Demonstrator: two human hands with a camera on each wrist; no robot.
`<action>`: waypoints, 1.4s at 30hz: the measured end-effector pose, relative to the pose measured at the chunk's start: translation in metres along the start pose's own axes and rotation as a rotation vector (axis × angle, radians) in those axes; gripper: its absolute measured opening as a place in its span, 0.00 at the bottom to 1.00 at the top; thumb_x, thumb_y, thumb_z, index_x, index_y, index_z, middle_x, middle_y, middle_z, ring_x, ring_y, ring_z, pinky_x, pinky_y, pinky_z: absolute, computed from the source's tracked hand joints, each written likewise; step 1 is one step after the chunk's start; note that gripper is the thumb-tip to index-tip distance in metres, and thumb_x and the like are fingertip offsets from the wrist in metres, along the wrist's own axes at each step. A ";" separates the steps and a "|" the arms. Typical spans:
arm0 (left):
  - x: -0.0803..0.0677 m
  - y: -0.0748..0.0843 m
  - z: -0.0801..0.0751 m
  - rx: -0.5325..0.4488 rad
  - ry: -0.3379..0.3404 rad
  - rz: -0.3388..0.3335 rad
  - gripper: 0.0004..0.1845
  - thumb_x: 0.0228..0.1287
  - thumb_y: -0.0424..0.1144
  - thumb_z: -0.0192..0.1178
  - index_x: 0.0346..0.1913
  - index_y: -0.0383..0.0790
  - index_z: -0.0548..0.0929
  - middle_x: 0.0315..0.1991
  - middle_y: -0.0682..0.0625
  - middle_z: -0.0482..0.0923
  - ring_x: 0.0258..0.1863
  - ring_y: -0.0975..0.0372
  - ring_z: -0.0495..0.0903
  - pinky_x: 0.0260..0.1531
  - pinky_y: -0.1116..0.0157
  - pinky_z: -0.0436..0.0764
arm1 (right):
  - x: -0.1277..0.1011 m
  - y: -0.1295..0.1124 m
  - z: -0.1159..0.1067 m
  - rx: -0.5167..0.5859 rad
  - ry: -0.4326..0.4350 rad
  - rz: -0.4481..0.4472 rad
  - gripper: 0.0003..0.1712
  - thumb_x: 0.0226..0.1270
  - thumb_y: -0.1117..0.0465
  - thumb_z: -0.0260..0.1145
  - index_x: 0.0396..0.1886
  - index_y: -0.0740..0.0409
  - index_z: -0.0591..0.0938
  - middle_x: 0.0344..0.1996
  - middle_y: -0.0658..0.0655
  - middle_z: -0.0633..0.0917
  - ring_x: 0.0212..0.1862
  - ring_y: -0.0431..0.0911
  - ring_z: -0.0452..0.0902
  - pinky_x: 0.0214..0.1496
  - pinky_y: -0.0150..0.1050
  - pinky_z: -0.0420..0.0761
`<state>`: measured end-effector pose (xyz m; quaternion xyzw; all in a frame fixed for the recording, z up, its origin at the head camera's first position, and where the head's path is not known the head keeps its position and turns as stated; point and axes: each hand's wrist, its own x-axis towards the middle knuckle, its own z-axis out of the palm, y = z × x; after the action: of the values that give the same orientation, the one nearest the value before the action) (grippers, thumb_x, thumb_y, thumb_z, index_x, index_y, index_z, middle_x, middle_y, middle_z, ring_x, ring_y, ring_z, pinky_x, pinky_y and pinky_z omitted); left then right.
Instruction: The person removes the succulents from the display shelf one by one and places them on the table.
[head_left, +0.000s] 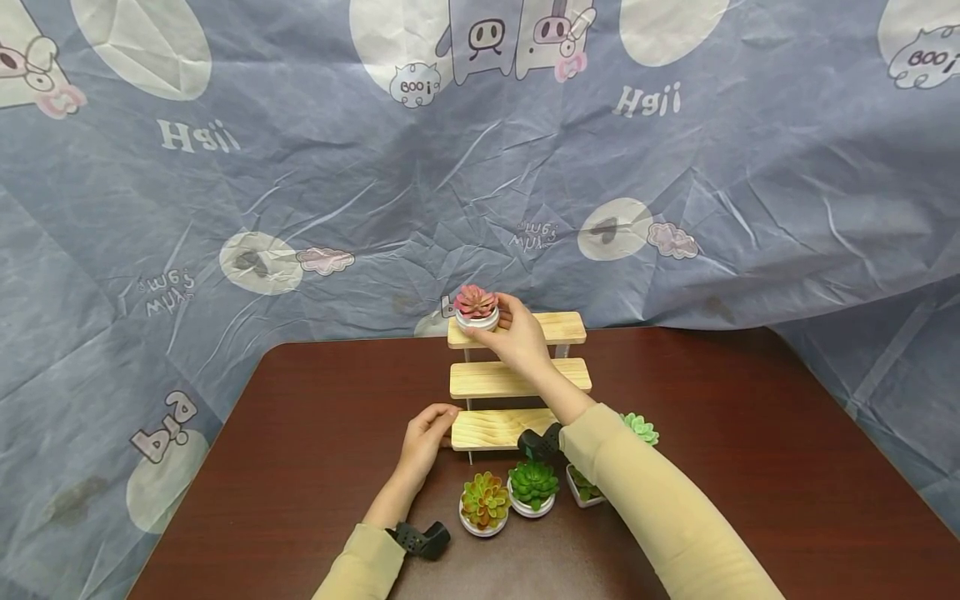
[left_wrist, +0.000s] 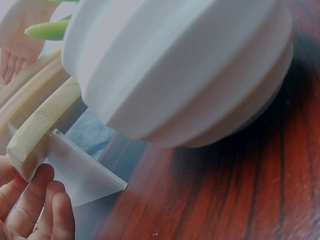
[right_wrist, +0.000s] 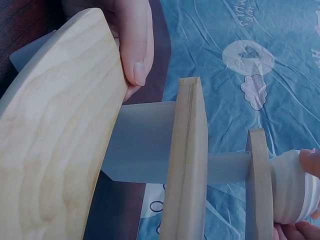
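R hand (head_left: 517, 333) grips pink succulent pot (head_left: 477, 307) on stand (head_left: 517, 379) top step; L hand (head_left: 426, 433) pinches bottom step. Four pots left below stand.

A dark red-brown wooden tabletop (head_left: 750, 433) fills the near part. Behind it, on the far side, hangs a wrinkled blue-grey cartoon cloth (head_left: 300, 167).
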<state>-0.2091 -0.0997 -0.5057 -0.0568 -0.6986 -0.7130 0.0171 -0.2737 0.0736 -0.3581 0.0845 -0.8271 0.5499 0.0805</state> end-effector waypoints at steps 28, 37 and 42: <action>-0.010 0.029 0.004 -0.003 -0.002 -0.014 0.13 0.69 0.36 0.54 0.44 0.27 0.80 0.33 0.47 0.81 0.29 0.63 0.78 0.30 0.61 0.79 | -0.012 -0.002 -0.008 0.108 0.029 0.035 0.41 0.48 0.57 0.77 0.62 0.62 0.70 0.52 0.62 0.78 0.51 0.51 0.77 0.49 0.39 0.78; -0.011 0.028 0.003 0.007 -0.010 -0.002 0.14 0.70 0.36 0.53 0.45 0.26 0.80 0.32 0.49 0.81 0.29 0.60 0.78 0.30 0.60 0.79 | -0.021 -0.006 -0.015 0.130 0.012 0.042 0.41 0.48 0.56 0.76 0.62 0.61 0.71 0.51 0.61 0.78 0.52 0.51 0.77 0.49 0.39 0.78; -0.006 0.017 0.002 -0.002 -0.009 0.013 0.13 0.69 0.36 0.54 0.44 0.26 0.80 0.31 0.50 0.81 0.29 0.58 0.78 0.28 0.61 0.79 | -0.027 -0.007 -0.021 0.130 0.005 0.026 0.40 0.48 0.55 0.77 0.61 0.60 0.71 0.51 0.60 0.78 0.52 0.51 0.77 0.51 0.39 0.77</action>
<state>-0.2012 -0.0989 -0.4898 -0.0645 -0.6976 -0.7133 0.0185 -0.2452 0.0914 -0.3503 0.0772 -0.7903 0.6037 0.0698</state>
